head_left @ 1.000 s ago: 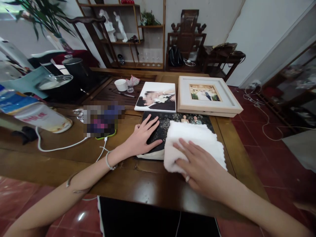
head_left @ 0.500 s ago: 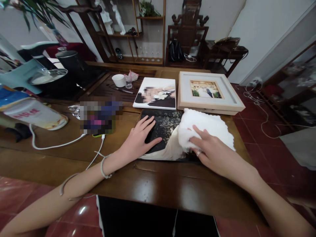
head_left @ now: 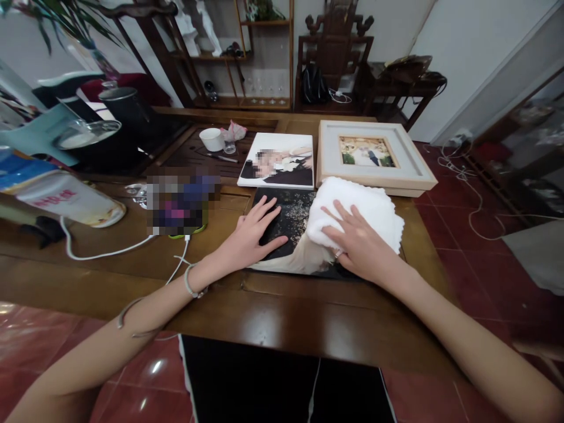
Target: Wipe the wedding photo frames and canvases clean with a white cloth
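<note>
A dark photo panel (head_left: 288,258) with pale flowing fabric and light specks in its picture lies flat near the table's front edge. On its left part rests my left hand (head_left: 258,232), fingers spread and holding nothing. A folded white cloth (head_left: 374,214) covers the right part of the panel. My right hand (head_left: 359,241) presses the cloth down, fingers spread over its top and the thumb side at its near left edge. The surface beneath the cloth is hidden.
Behind the panel lie a white-edged photo board (head_left: 277,158) and a pale wooden picture frame (head_left: 374,155). A white cup (head_left: 212,140) stands on the dark tea tray. Left are a snack bag (head_left: 70,197), a white cable (head_left: 110,257) and a dark pot (head_left: 118,103).
My right hand has slid the cloth left across the panel, and its fingers have spread out more. My left hand stays on the panel. The view has shifted slightly.
</note>
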The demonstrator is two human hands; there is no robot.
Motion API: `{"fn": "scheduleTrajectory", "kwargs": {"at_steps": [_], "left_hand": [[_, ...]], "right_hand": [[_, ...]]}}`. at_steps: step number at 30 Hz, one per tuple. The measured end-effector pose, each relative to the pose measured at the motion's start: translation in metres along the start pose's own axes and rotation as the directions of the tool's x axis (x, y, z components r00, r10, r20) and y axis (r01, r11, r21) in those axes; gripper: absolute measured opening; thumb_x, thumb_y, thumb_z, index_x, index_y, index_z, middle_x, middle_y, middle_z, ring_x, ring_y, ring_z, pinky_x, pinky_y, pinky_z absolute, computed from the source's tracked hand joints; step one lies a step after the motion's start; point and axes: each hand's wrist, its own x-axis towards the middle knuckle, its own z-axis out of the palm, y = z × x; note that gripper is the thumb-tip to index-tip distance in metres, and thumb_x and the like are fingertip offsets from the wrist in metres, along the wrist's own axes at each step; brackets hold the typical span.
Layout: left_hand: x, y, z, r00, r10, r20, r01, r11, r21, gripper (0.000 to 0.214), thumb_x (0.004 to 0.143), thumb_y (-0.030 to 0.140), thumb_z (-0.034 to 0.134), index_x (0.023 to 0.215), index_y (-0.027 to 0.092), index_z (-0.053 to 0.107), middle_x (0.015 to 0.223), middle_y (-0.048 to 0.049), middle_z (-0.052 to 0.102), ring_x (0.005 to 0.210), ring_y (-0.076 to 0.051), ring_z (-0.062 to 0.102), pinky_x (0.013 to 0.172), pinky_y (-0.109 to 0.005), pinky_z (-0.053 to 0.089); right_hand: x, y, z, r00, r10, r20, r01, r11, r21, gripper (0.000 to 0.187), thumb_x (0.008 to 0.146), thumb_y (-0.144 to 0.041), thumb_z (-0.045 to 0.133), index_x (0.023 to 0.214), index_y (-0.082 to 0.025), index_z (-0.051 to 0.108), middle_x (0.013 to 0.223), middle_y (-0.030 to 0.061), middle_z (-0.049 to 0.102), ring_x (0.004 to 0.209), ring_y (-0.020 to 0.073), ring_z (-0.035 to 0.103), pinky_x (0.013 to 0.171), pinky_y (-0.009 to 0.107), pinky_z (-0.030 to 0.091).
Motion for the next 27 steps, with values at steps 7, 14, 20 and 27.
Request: {"fn": "scheduleTrajectory", "kwargs": {"at_steps": [7,14,20,27], "left_hand": [[0.003,-0.004,0.003,1.0,0.004,-0.022,-0.004,1.0,0.004,0.049,0.097,0.032,0.024,0.144,0.018,0.025,0.154,-0.0121,0.019,0.141,-0.024,0.018,0.106,-0.052,0.028],[0.004,-0.009,0.004,0.999,0.047,-0.009,-0.047,0.998,0.046,0.049,0.097,0.033,0.029,0.143,0.017,0.027,0.153,-0.0125,0.022,0.142,-0.023,0.017,0.105,-0.05,0.031],[0.0,-0.005,0.003,0.997,0.074,-0.024,-0.072,0.994,0.083,0.048,0.097,0.03,0.029,0.142,0.016,0.029,0.152,-0.0138,0.022,0.141,-0.024,0.018,0.104,-0.051,0.032],[-0.001,-0.007,0.005,0.997,0.074,-0.021,-0.072,0.994,0.086,0.049,0.097,0.03,0.028,0.144,0.016,0.026,0.152,-0.0137,0.022,0.141,-0.025,0.018,0.104,-0.051,0.034]], "right_hand": [[-0.023,-0.065,-0.009,0.977,-0.184,0.103,0.173,0.979,0.112,0.041,0.071,-0.012,0.06,0.112,-0.017,0.059,0.143,0.0169,0.04,0.135,0.0383,0.024,0.107,0.058,0.026],[-0.007,-0.002,-0.009,0.998,-0.06,-0.013,0.061,0.995,0.078,0.037,0.076,-0.006,0.049,0.11,-0.017,0.058,0.138,0.0137,0.047,0.135,0.0281,0.03,0.109,0.051,0.028],[-0.013,-0.027,-0.011,0.999,-0.049,0.021,0.051,0.995,-0.082,0.023,0.082,-0.014,0.047,0.1,-0.014,0.062,0.124,0.0216,0.058,0.122,0.0359,0.047,0.084,0.048,0.052],[-0.017,-0.044,-0.007,0.975,-0.22,-0.019,0.221,0.973,0.058,0.023,0.081,-0.017,0.05,0.101,-0.02,0.062,0.135,0.0119,0.052,0.128,0.0314,0.041,0.094,0.048,0.047]]}}
